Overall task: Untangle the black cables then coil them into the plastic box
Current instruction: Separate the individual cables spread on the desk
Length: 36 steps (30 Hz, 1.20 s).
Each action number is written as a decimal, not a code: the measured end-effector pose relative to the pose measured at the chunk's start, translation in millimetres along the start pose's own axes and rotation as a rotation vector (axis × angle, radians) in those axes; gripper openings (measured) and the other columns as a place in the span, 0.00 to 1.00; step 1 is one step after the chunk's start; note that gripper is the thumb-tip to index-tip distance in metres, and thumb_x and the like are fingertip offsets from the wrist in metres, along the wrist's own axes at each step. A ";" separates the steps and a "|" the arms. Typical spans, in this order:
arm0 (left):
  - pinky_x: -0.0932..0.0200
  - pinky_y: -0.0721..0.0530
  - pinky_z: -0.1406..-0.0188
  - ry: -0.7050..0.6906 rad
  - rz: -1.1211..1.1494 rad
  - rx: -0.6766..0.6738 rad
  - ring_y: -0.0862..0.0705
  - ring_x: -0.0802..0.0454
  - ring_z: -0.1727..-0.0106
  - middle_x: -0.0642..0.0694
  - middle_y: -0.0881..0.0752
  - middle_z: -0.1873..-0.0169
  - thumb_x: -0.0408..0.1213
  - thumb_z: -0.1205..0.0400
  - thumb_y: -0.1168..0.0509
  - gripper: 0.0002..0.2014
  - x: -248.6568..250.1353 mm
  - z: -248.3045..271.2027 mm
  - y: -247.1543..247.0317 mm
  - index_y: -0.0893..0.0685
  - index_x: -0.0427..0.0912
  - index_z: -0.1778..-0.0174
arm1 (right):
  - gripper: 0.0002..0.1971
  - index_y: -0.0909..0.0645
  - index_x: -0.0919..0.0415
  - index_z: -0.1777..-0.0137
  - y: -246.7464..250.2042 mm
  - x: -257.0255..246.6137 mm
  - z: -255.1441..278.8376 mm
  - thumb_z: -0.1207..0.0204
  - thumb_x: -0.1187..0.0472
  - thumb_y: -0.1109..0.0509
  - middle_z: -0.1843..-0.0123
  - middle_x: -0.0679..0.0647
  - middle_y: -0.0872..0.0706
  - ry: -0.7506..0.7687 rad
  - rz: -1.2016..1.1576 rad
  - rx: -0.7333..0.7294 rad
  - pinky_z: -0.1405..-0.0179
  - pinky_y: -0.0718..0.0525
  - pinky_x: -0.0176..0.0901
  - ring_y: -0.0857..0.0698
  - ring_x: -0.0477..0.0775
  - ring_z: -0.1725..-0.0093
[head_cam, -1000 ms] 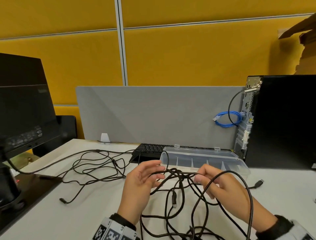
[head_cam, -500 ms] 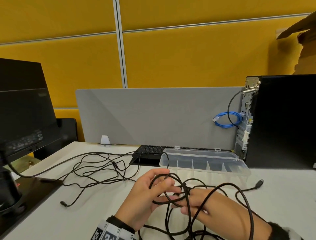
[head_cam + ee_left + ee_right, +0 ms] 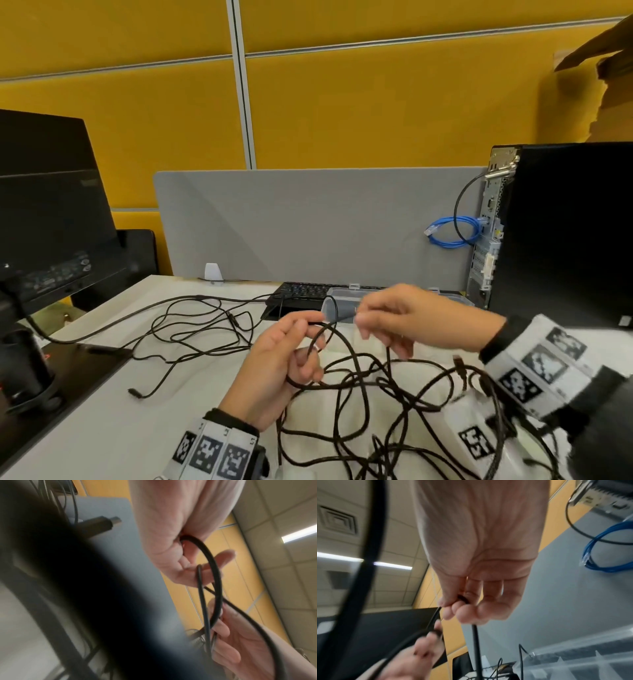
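Observation:
A tangle of black cables [image 3: 373,387] lies on the white desk in front of me. My left hand [image 3: 305,342] grips a loop of black cable [image 3: 217,574], fingers curled round it. My right hand [image 3: 370,322] is raised just to its right and pinches a strand of the same cable [image 3: 475,642] between thumb and fingertips [image 3: 453,609]. The strand hangs down from that pinch. A clear plastic box [image 3: 342,294] with dividers [image 3: 590,655] stands behind my right hand, mostly hidden by it. A loose plug [image 3: 102,522] shows in the left wrist view.
Thinner black cables [image 3: 191,325] sprawl over the desk's left side. A keyboard [image 3: 301,291] sits behind the box against a grey divider [image 3: 308,222]. A black computer tower [image 3: 565,233] with a blue cable [image 3: 452,233] stands at the right, a monitor [image 3: 51,205] at the left.
My right hand has risen and moved right, away from the left hand, drawing a strand up in front of the box. The left hand keeps its hold on the loop.

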<state>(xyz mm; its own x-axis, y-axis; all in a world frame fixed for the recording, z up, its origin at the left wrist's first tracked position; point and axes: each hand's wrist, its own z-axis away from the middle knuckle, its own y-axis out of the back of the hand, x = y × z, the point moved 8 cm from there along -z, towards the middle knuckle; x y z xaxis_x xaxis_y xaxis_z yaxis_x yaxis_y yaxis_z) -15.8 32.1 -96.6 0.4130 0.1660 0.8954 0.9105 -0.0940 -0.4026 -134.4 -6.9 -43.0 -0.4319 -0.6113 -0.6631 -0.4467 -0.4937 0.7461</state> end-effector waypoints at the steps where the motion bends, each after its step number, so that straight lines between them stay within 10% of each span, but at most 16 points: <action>1: 0.63 0.23 0.81 0.005 -0.028 0.025 0.31 0.58 0.84 0.45 0.21 0.72 0.32 0.18 0.45 0.10 0.0 -0.3 6.4 0.20 0.34 0.47 | 0.12 0.22 0.56 0.60 8.7 -1.2 1.9 0.17 0.55 0.41 0.73 0.47 0.25 -0.008 -0.034 0.028 0.75 0.21 0.36 0.22 0.46 0.78; 11: 0.68 0.34 0.88 -0.036 -0.134 0.306 0.36 0.60 0.84 0.47 0.26 0.72 0.29 0.14 0.49 0.13 23.4 -5.2 77.7 0.19 0.36 0.45 | 0.14 0.27 0.55 0.61 146.0 46.8 79.9 0.15 0.55 0.47 0.76 0.48 0.30 -0.044 -0.531 1.008 0.74 0.22 0.43 0.24 0.46 0.81; 18: 0.65 0.26 0.83 -0.017 -0.428 0.401 0.32 0.54 0.82 0.44 0.27 0.71 0.29 0.13 0.52 0.14 43.5 -20.3 89.8 0.20 0.37 0.47 | 0.12 0.30 0.53 0.60 176.4 54.3 136.7 0.16 0.59 0.49 0.74 0.49 0.30 0.157 -0.747 1.464 0.55 0.11 0.56 0.12 0.54 0.63; 26: 0.68 0.38 0.84 -0.010 -0.499 0.270 0.37 0.60 0.83 0.45 0.26 0.71 0.28 0.13 0.53 0.14 50.3 -27.7 43.2 0.20 0.38 0.50 | 0.10 0.20 0.48 0.56 158.4 37.2 113.9 0.17 0.55 0.42 0.67 0.49 0.25 -0.120 -0.371 1.106 0.46 0.15 0.55 0.17 0.52 0.60; 32: 0.69 0.39 0.82 -0.050 -0.398 0.060 0.36 0.59 0.79 0.45 0.21 0.68 0.28 0.13 0.51 0.13 40.2 -18.9 -22.8 0.20 0.37 0.48 | 0.34 0.35 0.46 0.25 52.4 -26.1 48.2 0.29 0.33 0.42 0.37 0.42 0.21 -0.092 0.106 0.369 0.58 0.27 0.28 0.22 0.39 0.49; 36: 0.66 0.35 0.80 -0.106 -0.358 -0.013 0.32 0.57 0.78 0.45 0.18 0.68 0.30 0.13 0.52 0.13 46.2 -12.0 -49.7 0.21 0.36 0.46 | 0.36 0.44 0.45 0.22 21.1 -30.9 23.6 0.26 0.33 0.39 0.66 0.39 0.27 -0.103 0.484 0.314 0.73 0.34 0.36 0.28 0.43 0.66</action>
<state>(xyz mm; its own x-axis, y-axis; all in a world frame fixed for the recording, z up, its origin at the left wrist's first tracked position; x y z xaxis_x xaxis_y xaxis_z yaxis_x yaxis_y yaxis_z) -42.2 32.7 -32.8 0.0686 0.2910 0.9543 0.9976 -0.0244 -0.0643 -148.9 16.3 -8.2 -0.7120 -0.6502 -0.2651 -0.3834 0.0436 0.9225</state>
